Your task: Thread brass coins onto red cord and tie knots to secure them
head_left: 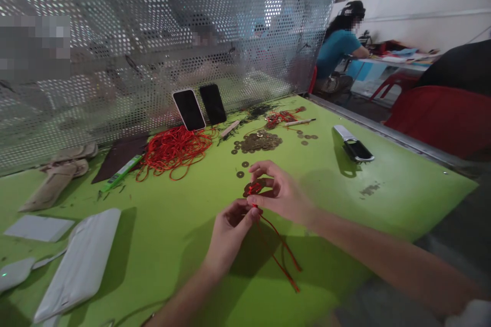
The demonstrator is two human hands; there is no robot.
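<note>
Above the green table, my right hand [278,189] pinches a small cluster of bronze-coloured coins [251,188] bound with red cord. My left hand [232,230] is closed just below it, thumb and forefinger on the red cord [282,240]. Two loose cord ends hang down to the right of my left fingers. A couple of holed coins [245,164] lie just beyond my hands. Behind them is a heap of similar coins [261,141]. To the left of that heap spreads a tangle of red cord [176,148].
Two phones [190,110] lean against a perforated metal screen [153,36]. A green cutter knife [123,172], a white power bank [82,260] and beige gloves [57,179] lie at left. A black-and-silver object [353,144] lies right. Another person [339,51] sits beyond the table.
</note>
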